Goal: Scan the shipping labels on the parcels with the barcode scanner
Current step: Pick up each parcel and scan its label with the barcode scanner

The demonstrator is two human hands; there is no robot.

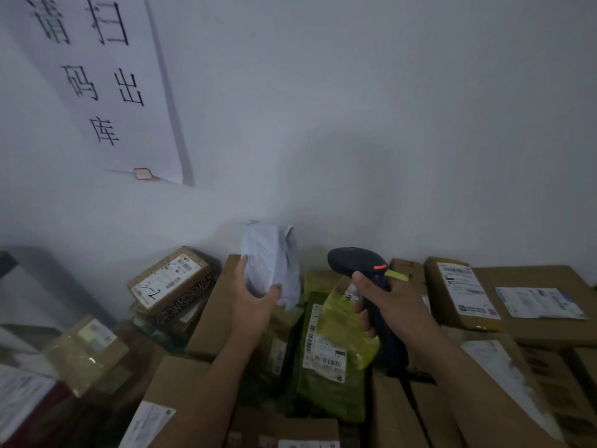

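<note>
The left hand [253, 300] is gripping a white bag [269, 253] between thumb and curled fingers, holding it upright by the far wall. The right hand [387, 302] is clenching the scanner [352, 261] by its handle, head pointing left toward the bag. One scan is seemingly being lined up. Which parcels are done is not showing. A green parcel [339, 321] and many boxes [206, 321] are lying around, likely waiting. The bag's label is not showing, and the near boxes are being cut off.
</note>
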